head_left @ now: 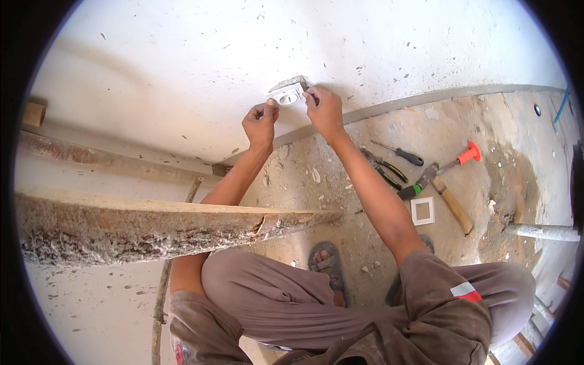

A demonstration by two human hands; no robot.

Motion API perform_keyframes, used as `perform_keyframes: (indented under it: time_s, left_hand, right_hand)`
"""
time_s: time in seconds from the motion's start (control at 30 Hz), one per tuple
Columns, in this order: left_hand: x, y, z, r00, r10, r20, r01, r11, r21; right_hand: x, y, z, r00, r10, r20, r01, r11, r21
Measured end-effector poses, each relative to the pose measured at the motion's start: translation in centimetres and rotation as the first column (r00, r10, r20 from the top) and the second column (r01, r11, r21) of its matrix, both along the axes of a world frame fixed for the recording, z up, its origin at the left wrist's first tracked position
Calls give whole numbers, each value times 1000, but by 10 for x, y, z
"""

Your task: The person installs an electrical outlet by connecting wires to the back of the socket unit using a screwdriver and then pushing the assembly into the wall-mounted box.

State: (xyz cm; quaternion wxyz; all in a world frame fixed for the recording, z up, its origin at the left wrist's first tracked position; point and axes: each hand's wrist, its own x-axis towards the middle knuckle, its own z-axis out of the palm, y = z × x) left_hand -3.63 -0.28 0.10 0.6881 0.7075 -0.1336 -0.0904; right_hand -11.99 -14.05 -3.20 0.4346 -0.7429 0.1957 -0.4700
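A white wall socket insert (287, 96) sits at a rough-edged hole (299, 80) low in the white wall. My left hand (260, 123) pinches its left end between thumb and fingers. The fingers of my right hand (325, 111) are closed on its right end. The insert lies slightly tilted against the wall, with grey broken plaster showing above it. Whatever is behind the insert is hidden. On the floor to the right lies a separate white square frame (414, 212).
Right of my right forearm lie a screwdriver (409, 156), pliers (389, 171), a wooden-handled hammer (456, 210) and a chisel with an orange hand guard (468, 153). A rough bark-edged board (152, 234) crosses over my left arm. Rubble covers the floor.
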Motion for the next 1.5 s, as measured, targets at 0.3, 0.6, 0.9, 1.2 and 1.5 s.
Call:
perform_keyframes:
  time_s: [0.3,0.6,0.9,1.2,1.5]
  left_hand:
    - [-4,3,0,999,27,26,-25,997,-68]
    - [-18,-8,8,995,-12,-103,7,999,-48]
    - [-12,9,4,997,-21,-79,16,998,-66]
    - [-1,108,-66,954,-292,72,204,804,558]
    - [15,95,-145,350,-701,621,76,682,727]
  right_hand:
    - [-7,8,9,997,53,-53,-57,996,-70]
    - [-12,-20,18,988,123,-93,-127,991,-31]
    - [-78,-69,-40,897,292,-332,-359,919,-162]
    - [-152,-28,-121,750,368,-550,-319,929,186]
    - [-140,40,-139,739,488,-464,-351,867,353]
